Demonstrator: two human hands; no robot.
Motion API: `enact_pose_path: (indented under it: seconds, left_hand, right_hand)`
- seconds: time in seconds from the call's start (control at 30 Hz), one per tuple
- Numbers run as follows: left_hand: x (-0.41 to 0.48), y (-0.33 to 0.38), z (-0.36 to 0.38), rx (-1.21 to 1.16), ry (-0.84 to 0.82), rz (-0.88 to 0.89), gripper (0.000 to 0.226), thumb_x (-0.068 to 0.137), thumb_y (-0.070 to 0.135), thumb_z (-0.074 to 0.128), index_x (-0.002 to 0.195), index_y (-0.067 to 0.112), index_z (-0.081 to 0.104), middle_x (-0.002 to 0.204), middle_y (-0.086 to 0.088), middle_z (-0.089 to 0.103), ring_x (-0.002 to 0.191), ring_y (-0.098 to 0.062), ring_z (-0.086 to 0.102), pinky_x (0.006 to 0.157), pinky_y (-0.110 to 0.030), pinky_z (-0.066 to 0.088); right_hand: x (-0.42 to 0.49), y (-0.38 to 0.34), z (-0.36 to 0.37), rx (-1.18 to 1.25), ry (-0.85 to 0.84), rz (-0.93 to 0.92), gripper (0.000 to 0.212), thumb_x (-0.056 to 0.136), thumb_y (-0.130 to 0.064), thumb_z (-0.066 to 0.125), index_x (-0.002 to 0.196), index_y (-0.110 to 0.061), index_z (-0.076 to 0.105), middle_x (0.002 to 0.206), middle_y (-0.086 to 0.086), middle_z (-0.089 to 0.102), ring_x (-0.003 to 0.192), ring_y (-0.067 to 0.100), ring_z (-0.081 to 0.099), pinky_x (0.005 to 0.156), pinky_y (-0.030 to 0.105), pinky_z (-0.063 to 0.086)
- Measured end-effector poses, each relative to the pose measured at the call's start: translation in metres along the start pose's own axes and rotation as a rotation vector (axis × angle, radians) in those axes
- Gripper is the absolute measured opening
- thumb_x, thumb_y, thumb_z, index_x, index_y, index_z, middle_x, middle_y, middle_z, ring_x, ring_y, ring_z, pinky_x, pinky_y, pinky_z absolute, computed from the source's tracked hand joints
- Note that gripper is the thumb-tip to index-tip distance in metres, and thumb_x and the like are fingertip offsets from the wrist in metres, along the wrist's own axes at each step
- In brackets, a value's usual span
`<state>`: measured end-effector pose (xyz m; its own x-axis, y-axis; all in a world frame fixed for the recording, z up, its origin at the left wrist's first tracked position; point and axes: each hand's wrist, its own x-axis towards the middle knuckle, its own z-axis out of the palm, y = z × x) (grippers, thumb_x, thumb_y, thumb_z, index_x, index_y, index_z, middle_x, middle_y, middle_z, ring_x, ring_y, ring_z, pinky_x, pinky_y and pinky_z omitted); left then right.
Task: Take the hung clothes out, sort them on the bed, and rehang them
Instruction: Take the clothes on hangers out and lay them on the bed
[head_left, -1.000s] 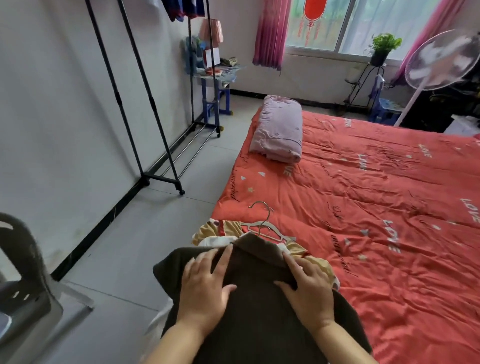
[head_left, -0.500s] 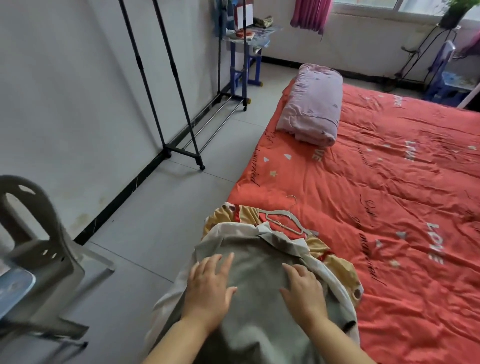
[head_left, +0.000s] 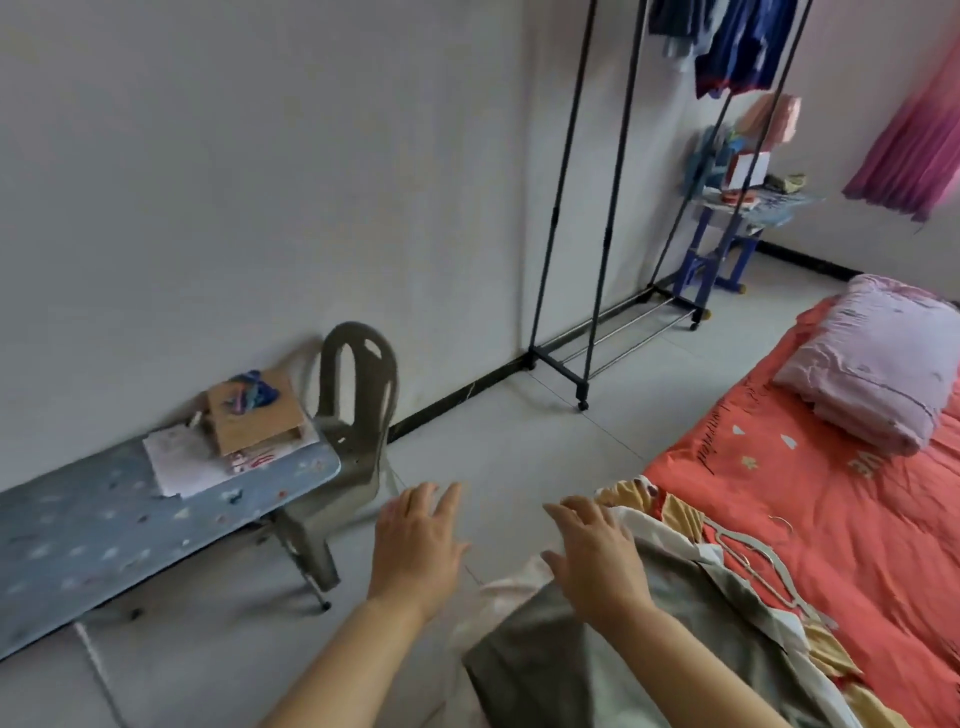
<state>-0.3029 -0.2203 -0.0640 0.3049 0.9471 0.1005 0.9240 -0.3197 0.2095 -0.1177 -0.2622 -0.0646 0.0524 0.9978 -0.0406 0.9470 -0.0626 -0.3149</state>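
Observation:
A pile of clothes (head_left: 691, 613) lies on the near corner of the red bed (head_left: 852, 519), a grey-green garment on top and a yellow patterned one beneath, with pale hangers (head_left: 753, 551) among them. My right hand (head_left: 597, 561) hovers open over the pile's left edge, fingers spread. My left hand (head_left: 415, 545) is open in the air above the floor, left of the bed, holding nothing. The black clothes rack (head_left: 597, 208) stands by the wall with blue garments (head_left: 737, 47) hanging at its far end.
A folded pink quilt (head_left: 878, 364) lies on the bed. A blue ironing board (head_left: 130, 514) with papers and a cardboard box stands at the left, a grey plastic chair (head_left: 353, 415) behind it. A small blue table (head_left: 737, 223) with clutter is beyond the rack.
Both hands lifted off the clothes pile and moved left. The view swung left and up toward the ironing board and rack.

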Motion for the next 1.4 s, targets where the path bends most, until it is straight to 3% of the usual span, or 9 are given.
enact_pose_path:
  seconds: [0.1, 0.2, 0.33, 0.47, 0.57, 0.63, 0.9, 1.03, 1.4]
  left_hand:
    - [-0.046, -0.071, -0.043, 0.065, 0.031, -0.163, 0.064, 0.088, 0.038, 0.059, 0.144, 0.023, 0.031, 0.145, -0.003, 0.035, 0.132, -0.023, 0.035, 0.108, -0.037, 0.03]
    - [-0.106, -0.15, -0.081, 0.085, 0.174, -0.302, 0.071, 0.048, 0.031, 0.091, 0.112, 0.014, 0.066, 0.108, -0.01, 0.065, 0.093, -0.031, 0.065, 0.075, -0.044, 0.053]
    - [-0.21, -0.249, -0.128, 0.169, 0.251, -0.506, 0.071, 0.03, 0.03, 0.094, 0.096, 0.014, 0.072, 0.088, -0.009, 0.069, 0.073, -0.029, 0.067, 0.061, -0.043, 0.055]
    - [-0.323, -0.328, -0.171, 0.211, 0.278, -0.716, 0.067, 0.044, 0.035, 0.089, 0.104, 0.014, 0.068, 0.088, -0.006, 0.066, 0.077, -0.03, 0.066, 0.066, -0.041, 0.053]
    - [-0.402, -0.365, -0.202, 0.184, 0.298, -0.924, 0.062, 0.08, 0.044, 0.065, 0.134, 0.02, 0.047, 0.12, -0.003, 0.056, 0.11, -0.026, 0.054, 0.092, -0.039, 0.041]
    - [-0.448, -0.388, -0.215, 0.237, 0.375, -1.027, 0.062, 0.09, 0.048, 0.05, 0.143, 0.024, 0.03, 0.137, 0.001, 0.044, 0.124, -0.02, 0.042, 0.102, -0.032, 0.032]
    - [-0.593, -0.454, -0.262, 0.343, 0.479, -1.401, 0.061, 0.094, 0.047, 0.044, 0.146, 0.025, 0.022, 0.147, 0.003, 0.033, 0.133, -0.016, 0.032, 0.11, -0.032, 0.026]
    - [-0.646, -0.491, -0.285, 0.425, 0.52, -1.54, 0.06, 0.093, 0.046, 0.045, 0.145, 0.024, 0.026, 0.141, 0.003, 0.039, 0.128, -0.017, 0.037, 0.105, -0.031, 0.028]
    - [-0.732, -0.56, -0.354, 0.545, 0.53, -1.915, 0.06, 0.093, 0.048, 0.043, 0.146, 0.03, 0.02, 0.148, 0.005, 0.029, 0.135, -0.016, 0.027, 0.112, -0.033, 0.019]
  right_hand:
    - [0.003, -0.087, 0.002, -0.035, -0.013, -0.19, 0.057, 0.094, -0.038, 0.052, 0.145, -0.029, 0.029, 0.147, -0.005, 0.031, 0.134, 0.016, 0.032, 0.112, 0.032, 0.025]
    - [-0.006, -0.183, 0.01, -0.056, -0.029, -0.376, 0.055, 0.094, -0.036, 0.052, 0.144, -0.028, 0.03, 0.146, -0.006, 0.031, 0.133, 0.015, 0.03, 0.111, 0.03, 0.024]
    - [-0.035, -0.321, 0.031, -0.074, -0.057, -0.617, 0.055, 0.092, -0.036, 0.054, 0.142, -0.03, 0.033, 0.145, -0.006, 0.033, 0.134, 0.017, 0.03, 0.111, 0.03, 0.022]
    - [-0.083, -0.449, 0.062, -0.102, -0.111, -0.857, 0.056, 0.092, -0.039, 0.053, 0.143, -0.031, 0.03, 0.145, -0.007, 0.031, 0.133, 0.016, 0.029, 0.111, 0.029, 0.022]
    - [-0.127, -0.536, 0.082, -0.088, -0.155, -1.029, 0.055, 0.092, -0.037, 0.053, 0.142, -0.03, 0.031, 0.143, -0.007, 0.033, 0.132, 0.016, 0.031, 0.109, 0.029, 0.024]
    - [-0.156, -0.587, 0.093, -0.084, -0.197, -1.139, 0.055, 0.092, -0.036, 0.053, 0.143, -0.029, 0.031, 0.143, -0.006, 0.033, 0.132, 0.017, 0.03, 0.109, 0.029, 0.023]
    - [-0.251, -0.762, 0.129, -0.073, -0.265, -1.575, 0.059, 0.093, -0.043, 0.049, 0.145, -0.03, 0.025, 0.145, -0.006, 0.029, 0.134, 0.015, 0.028, 0.111, 0.029, 0.021]
    - [-0.285, -0.842, 0.149, -0.022, -0.273, -1.773, 0.057, 0.093, -0.043, 0.049, 0.144, -0.03, 0.027, 0.146, -0.005, 0.031, 0.134, 0.016, 0.03, 0.111, 0.029, 0.023]
    - [-0.364, -1.033, 0.176, 0.117, -0.355, -2.137, 0.05, 0.092, -0.034, 0.05, 0.139, -0.028, 0.035, 0.14, -0.004, 0.037, 0.127, 0.016, 0.036, 0.106, 0.028, 0.029]
